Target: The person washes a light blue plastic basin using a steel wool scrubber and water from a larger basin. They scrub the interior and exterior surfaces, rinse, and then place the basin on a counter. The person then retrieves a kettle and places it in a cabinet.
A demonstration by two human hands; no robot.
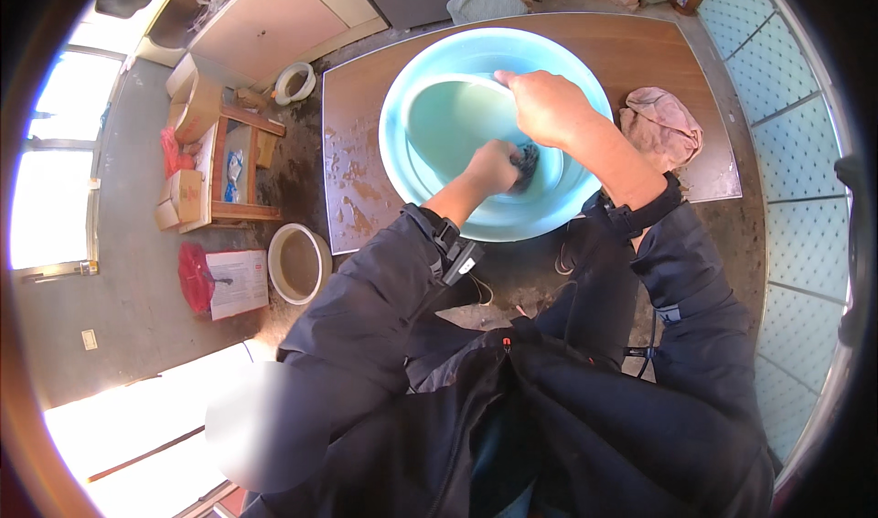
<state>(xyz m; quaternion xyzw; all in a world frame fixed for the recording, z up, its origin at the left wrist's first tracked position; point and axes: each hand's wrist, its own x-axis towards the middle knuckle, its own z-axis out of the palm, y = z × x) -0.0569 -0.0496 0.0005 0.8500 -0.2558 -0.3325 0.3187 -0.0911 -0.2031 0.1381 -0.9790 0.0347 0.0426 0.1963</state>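
On the low table stands a large light-blue plastic basin [495, 226]. A smaller pale green basin [456, 124] sits tilted inside it, its rim raised toward the far side. My right hand [549, 106] grips that rim at the right, with one finger lying along the edge. Lower down, my left hand [490, 166] holds a dark scouring pad [527, 166], slightly blurred, inside the basins. My left fingers partly cover the pad, and I cannot tell exactly which surface it touches.
A crumpled pink cloth [660, 127] lies right of the basin on the brown tabletop [645, 45]. Water puddles [353, 209] spot its left side. Two round tubs [300, 264] and a wooden stool [243, 209] with cardboard boxes stand left. A tiled wall [802, 161] borders the right.
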